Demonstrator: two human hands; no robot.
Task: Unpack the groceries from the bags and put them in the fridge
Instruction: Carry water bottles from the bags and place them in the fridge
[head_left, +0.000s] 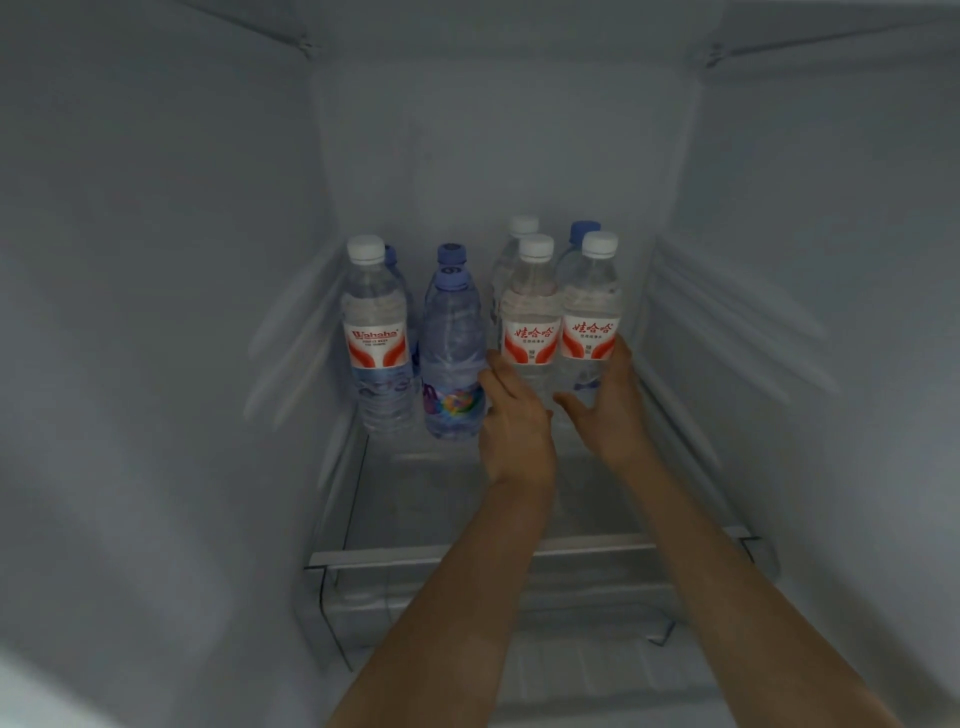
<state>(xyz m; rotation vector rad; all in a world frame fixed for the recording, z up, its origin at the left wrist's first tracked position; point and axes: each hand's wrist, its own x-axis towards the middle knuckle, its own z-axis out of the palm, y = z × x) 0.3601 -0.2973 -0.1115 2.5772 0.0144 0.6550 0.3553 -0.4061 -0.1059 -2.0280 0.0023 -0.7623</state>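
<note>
Every bottle on the glass fridge shelf (415, 499) stands upright, long axis vertical, cap up, all crowded toward the back of the shelf. Farthest left on the shelf is a white-capped Wahaha water bottle (375, 338), clear with a red and white label in Latin letters; a blue cap peeks out just behind it. To its right stands a blue-capped bottle (451, 358), bluish plastic with a colourful print low on its body, and a second blue-capped bottle (451, 255) stands directly behind it.

Right of these, the left hand (511, 415) has its fingers stretched forward along the left side of a front white-capped bottle (531, 317) with a red label in Chinese characters, touching its lower body and wedged between it and the blue-capped bottle. Beside that one, touching it, stands the right front white-capped bottle (592, 306) with the same label. The right hand (605, 400) cups this bottle's lower right side, thumb spread toward the left hand and fingers lying up the bottle's flank. The two hands thus bracket the pair from both sides, neither wrapped round a bottle. Behind the pair stand a rear white-capped bottle (521, 228) and a rear blue-capped bottle (583, 234).

The shelf's front half, from the bottles to its front rail (395, 555), is open glass. Ribbed side walls (727, 317) run close beside the rightmost bottle.
</note>
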